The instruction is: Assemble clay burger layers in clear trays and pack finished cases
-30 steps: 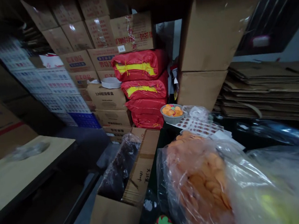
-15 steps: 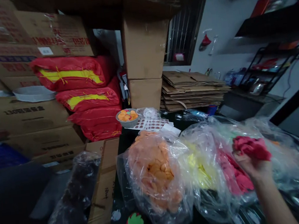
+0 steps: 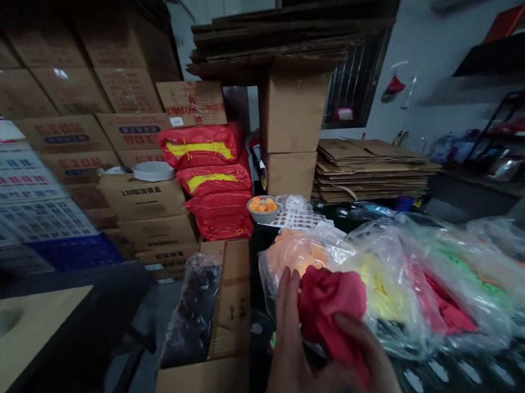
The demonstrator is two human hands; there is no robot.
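A bundle of crimson, petal-like pieces [image 3: 330, 302] is held between my two hands, low in the centre of the view. My left hand [image 3: 288, 350] presses its left side with fingers pointing up. From the right, my right hand [image 3: 368, 354] grips the same bundle, its fingers curled over the lower part. Just behind my hands lies a clear bag of orange pieces [image 3: 306, 251]. To the right are bags with yellow pieces [image 3: 385, 290], crimson pieces [image 3: 443, 306] and green pieces [image 3: 474, 274].
A grey bowl of orange pieces [image 3: 264, 210] stands near printed sticker sheets [image 3: 293, 219]. Red wrapped bundles [image 3: 217, 185] and stacked cartons [image 3: 150, 199] rise at the left. An open carton [image 3: 200, 384] sits low left. Flattened cardboard [image 3: 372, 166] is piled behind the bags.
My right hand has moved left with the crimson bundle, away from the crimson bag. My left hand has come into view and holds the bundle too. The view has turned left.
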